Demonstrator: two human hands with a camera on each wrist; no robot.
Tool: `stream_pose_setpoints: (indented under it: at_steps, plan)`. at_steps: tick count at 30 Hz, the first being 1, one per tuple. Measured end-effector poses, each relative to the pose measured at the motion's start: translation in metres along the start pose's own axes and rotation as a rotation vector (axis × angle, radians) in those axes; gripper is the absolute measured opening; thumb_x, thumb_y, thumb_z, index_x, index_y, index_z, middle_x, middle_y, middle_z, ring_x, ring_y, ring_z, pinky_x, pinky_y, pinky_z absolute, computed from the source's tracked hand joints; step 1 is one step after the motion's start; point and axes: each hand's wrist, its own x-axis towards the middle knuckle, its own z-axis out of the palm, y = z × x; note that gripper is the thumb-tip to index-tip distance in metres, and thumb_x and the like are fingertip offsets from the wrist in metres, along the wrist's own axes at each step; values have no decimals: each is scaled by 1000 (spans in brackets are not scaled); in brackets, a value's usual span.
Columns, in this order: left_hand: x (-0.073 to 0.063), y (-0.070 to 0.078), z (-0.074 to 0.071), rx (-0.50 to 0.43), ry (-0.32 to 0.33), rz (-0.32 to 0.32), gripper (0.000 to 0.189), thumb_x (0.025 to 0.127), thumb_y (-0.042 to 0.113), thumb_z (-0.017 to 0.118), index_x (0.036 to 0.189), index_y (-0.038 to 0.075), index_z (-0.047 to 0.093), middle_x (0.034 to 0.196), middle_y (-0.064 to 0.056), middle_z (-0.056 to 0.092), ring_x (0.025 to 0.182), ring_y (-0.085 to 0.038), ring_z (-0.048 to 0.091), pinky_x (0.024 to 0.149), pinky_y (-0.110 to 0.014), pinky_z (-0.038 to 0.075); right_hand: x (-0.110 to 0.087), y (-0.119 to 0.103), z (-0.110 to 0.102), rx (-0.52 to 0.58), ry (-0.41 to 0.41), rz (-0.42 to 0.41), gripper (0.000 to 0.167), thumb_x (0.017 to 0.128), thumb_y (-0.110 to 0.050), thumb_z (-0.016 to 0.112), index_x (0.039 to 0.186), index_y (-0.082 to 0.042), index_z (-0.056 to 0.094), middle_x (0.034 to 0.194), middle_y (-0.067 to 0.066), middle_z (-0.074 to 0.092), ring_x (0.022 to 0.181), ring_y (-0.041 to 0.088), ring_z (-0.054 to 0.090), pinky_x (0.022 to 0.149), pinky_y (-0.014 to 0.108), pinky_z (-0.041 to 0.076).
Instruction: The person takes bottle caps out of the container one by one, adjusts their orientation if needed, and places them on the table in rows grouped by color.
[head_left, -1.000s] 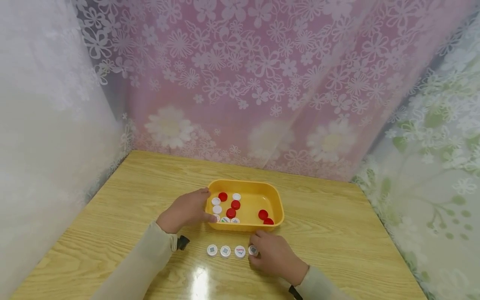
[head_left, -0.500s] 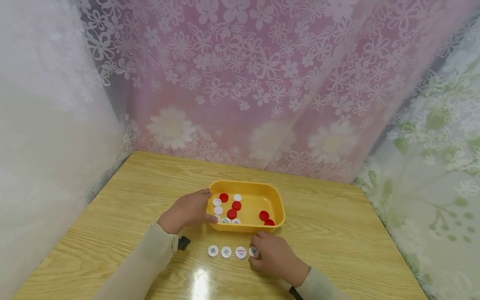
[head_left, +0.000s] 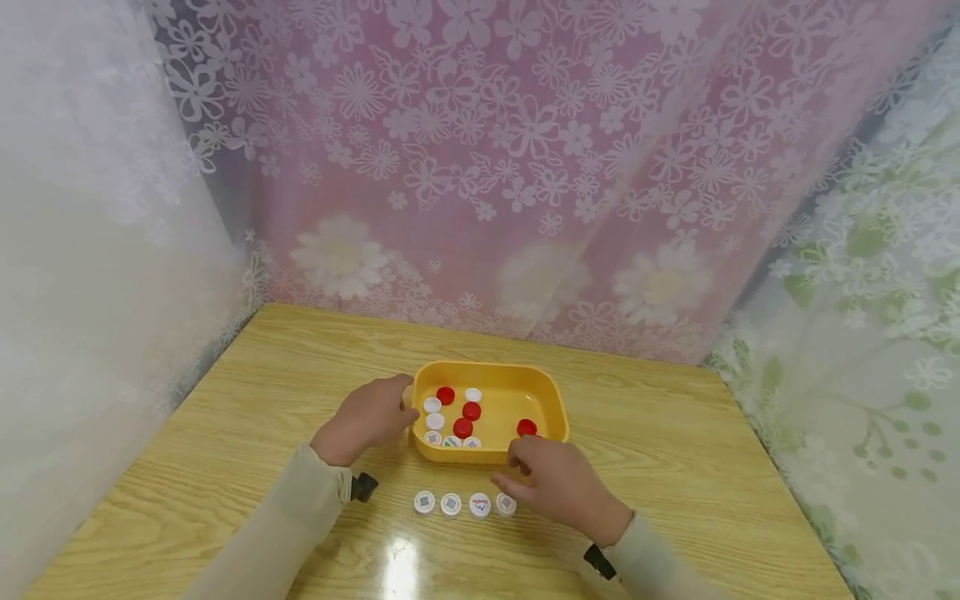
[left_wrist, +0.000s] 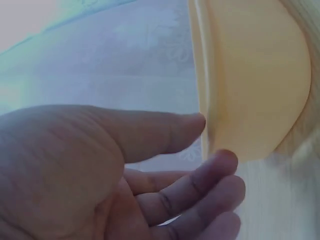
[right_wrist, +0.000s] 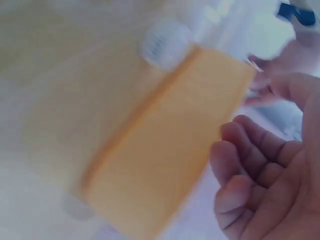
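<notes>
White caps (head_left: 480, 504), four in a row, lie on the surface (head_left: 652, 450) between the two hands and nearer the person, the end one just beside the right thumb. In the head view the right hand (head_left: 566, 483) is over the near side of the yellow tray (head_left: 468, 455), thumb apart from bent fingers, pinching nothing I can see; a low sweep of that thumb could knock the end cap askew. Just beyond it, inside the tray, sits a red cap (head_left: 527, 427); groping there half-blind could cause a fumble. From the left wrist, the left hand (left_wrist: 135, 170) looks loosely spread at the tray's rim, not clasping it, so a bump could slide the tray. From the right wrist, all blurred, the fingers curl loosely beside the edge; I can't tell whether they touch. Dragged toward the person, the tray might plough into the row.
</notes>
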Motion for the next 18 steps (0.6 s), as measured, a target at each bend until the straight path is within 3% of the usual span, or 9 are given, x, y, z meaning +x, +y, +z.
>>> stream_pose_setpoints:
  at_steps: [3, 7, 13, 18]
  plan:
    - [2, 0, 1, -3, 6, -4, 49, 96, 24, 73, 140, 6, 61, 92, -1, 68, 80, -19, 61, 82, -43, 56, 13, 0, -16, -31, 101, -28, 25, 91, -36, 80, 86, -19, 63, 73, -9, 55, 58, 3, 42, 54, 19, 41]
    - [2, 0, 1, -3, 1, -10, 43, 96, 22, 73, 135, 4, 65, 87, -1, 67, 77, -19, 59, 79, -40, 55, 37, 0, -35, -121, 125, -2, 24, 90, -34, 81, 96, -16, 66, 83, -7, 61, 64, 6, 53, 57, 22, 46]
    - [1, 0, 0, -16, -8, -5, 43, 97, 21, 73, 135, 4, 64, 84, -1, 64, 73, -18, 57, 73, -36, 53, 74, -1, -42, -206, -15, 80, 34, 90, -34, 82, 114, -12, 69, 101, 1, 67, 76, 15, 65, 66, 32, 57]
    - [2, 1, 0, -25, -18, 11, 45, 97, 21, 72, 139, 5, 63, 87, -1, 65, 75, -18, 58, 74, -37, 54, 91, -2, -24, -161, -215, 121, 36, 90, -40, 80, 110, -10, 71, 95, 1, 70, 76, 16, 62, 73, 34, 56]
